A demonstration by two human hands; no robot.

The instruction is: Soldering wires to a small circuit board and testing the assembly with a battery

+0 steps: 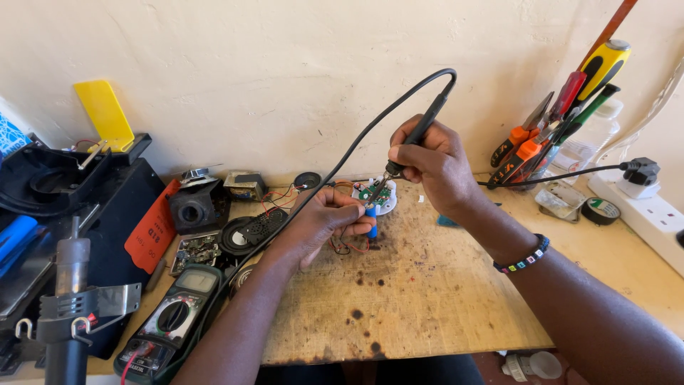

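Observation:
My right hand (436,162) grips a black soldering iron (420,128), its tip pointing down onto a small green circuit board (375,192) set in a round white housing (388,205). A black cable arcs from the iron's top toward the left. My left hand (329,219) is closed around a small blue cylindrical cell (371,218) with thin red and black wires, right beside the board. Both hands meet over the far middle of a scorched wooden board (399,299).
A green multimeter (171,321) lies front left, a hot-air tool (68,299) stands beside it. Speaker parts and black casings clutter the left. A holder of screwdrivers and pliers (548,135), a tape roll (602,210) and a white power strip (652,217) sit at the right.

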